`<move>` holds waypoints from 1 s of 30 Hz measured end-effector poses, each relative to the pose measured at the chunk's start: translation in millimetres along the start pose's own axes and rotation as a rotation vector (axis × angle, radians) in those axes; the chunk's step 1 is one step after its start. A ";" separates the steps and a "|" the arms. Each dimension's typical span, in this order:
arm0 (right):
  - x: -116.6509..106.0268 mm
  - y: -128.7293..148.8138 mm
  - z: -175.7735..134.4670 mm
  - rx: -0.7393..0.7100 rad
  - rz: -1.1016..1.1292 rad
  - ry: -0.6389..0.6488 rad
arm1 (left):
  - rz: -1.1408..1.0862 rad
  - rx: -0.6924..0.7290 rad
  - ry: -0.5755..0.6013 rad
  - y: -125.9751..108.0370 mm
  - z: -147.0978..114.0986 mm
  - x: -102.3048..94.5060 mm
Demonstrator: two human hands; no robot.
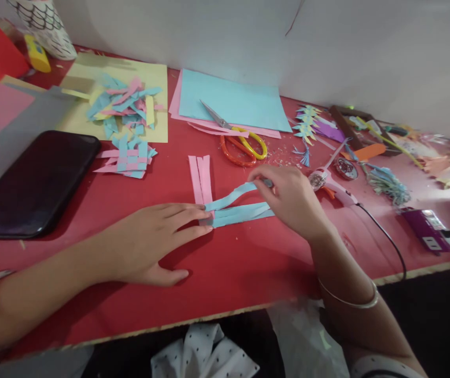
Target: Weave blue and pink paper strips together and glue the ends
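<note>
Several blue paper strips cross two or more pink paper strips on the red table, joined at one corner. My left hand lies flat with spread fingers, its fingertips pressing on that corner. Pinched between the thumb and fingers of my right hand is the far end of one blue strip, which bows up off the others. The rest of the blue strips pass beneath my right hand, hiding their ends. A woven pink-and-blue paper piece sits to the left of the strips.
Scissors with red and yellow handles lie by stacked blue and pink sheets. A black phone is at left, below a yellow sheet with a pile of paper scraps. A corded glue gun and purple box are right.
</note>
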State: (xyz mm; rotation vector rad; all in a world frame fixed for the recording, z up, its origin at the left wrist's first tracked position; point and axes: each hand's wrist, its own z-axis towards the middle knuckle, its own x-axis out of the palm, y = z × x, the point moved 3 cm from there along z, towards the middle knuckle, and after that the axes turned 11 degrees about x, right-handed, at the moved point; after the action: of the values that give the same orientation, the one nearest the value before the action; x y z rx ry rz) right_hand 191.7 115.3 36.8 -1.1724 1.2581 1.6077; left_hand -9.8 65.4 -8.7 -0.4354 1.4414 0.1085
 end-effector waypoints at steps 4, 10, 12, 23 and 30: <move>-5.0 1.6 -3.0 -0.010 0.251 -0.095 | -0.009 -0.013 0.013 0.1 0.5 -0.7; -3.2 6.2 -3.1 0.085 0.526 -0.001 | 0.019 0.004 0.011 0.5 -0.8 1.8; 2.0 7.9 -2.4 0.091 0.619 0.071 | 0.032 0.012 0.012 0.6 -0.7 2.4; 32.2 10.0 -8.0 -0.029 0.589 0.295 | 0.068 0.038 -0.015 -0.8 -0.2 0.1; 30.4 11.0 -5.6 -0.005 0.633 0.293 | 0.064 0.040 -0.033 -0.1 -1.2 1.1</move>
State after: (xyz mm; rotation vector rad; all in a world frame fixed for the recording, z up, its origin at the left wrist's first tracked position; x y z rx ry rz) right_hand 173.9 108.3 10.1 -1.1012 1.9585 1.9200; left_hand -10.7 64.7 -9.9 -0.3534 1.4229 0.1382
